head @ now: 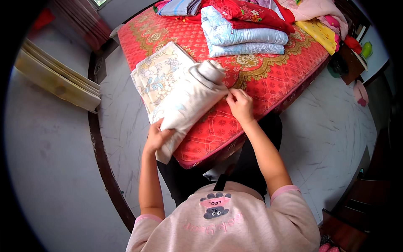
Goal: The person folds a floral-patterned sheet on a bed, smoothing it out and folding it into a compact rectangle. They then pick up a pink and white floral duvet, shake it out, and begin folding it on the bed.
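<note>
A cream floral cloth (167, 74), like a bed sheet, lies partly rolled at the near left corner of a red patterned mattress (226, 116). Its flat folded part stretches away to the far left, and the thick roll slants across it. My left hand (158, 136) grips the roll's near end, thumb on top and fingers partly hidden beneath. At the roll's right end, my right hand (241, 102) pinches the cloth edge between thumb and fingers. The near end of the cloth hangs past the mattress corner.
Behind the roll sits a folded light-blue quilt (245, 37) with red floral fabric (252, 14) on it. A grey-blue folded cloth (179, 8) and pink and yellow bedding (318, 31) lie at the far side. Folded cream panels (59, 78) stand at the left wall.
</note>
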`<state>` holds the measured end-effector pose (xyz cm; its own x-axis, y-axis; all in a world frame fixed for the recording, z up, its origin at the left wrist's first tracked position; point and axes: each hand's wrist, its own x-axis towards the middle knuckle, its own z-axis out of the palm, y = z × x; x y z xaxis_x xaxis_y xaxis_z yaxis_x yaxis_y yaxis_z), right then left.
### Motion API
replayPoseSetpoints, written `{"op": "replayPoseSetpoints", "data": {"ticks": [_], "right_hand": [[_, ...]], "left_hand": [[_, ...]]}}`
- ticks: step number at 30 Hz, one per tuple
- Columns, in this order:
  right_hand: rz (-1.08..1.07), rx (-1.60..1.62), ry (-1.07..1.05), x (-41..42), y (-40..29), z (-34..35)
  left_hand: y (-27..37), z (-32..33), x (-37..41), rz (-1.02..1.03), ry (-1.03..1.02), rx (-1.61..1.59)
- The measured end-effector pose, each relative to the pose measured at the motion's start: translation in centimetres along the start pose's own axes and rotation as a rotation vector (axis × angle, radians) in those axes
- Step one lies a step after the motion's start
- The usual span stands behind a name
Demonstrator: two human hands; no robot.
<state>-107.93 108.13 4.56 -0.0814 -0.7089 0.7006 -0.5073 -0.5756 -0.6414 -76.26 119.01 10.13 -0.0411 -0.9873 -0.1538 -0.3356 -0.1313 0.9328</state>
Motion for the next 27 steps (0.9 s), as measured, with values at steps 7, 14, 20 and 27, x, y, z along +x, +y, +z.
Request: {"op": "replayPoseSetpoints", "data": {"ticks": [7,14,20,27], "right_hand": [[0.609,-0.036,0.085,-5.8,4.3,-7.6],[0.472,0.011,-0.232,-4.5,-3.2,-9.2],[0.424,-0.077,-0.289,-5.3,-4.1,-9.4],[0.060,-0.439,-0.316,-5.5,-2.7,-7.4]], "left_hand": [[3.6,7.4,-5.2,0.274,-0.115,0.742],[-0.6,8.6,2.6,0.215,0.320,0.915],[-3.0,8.8,3.6,0.175,0.370,0.973],[-3.0,8.9,3.5,0.193,0.408,0.933]]}}
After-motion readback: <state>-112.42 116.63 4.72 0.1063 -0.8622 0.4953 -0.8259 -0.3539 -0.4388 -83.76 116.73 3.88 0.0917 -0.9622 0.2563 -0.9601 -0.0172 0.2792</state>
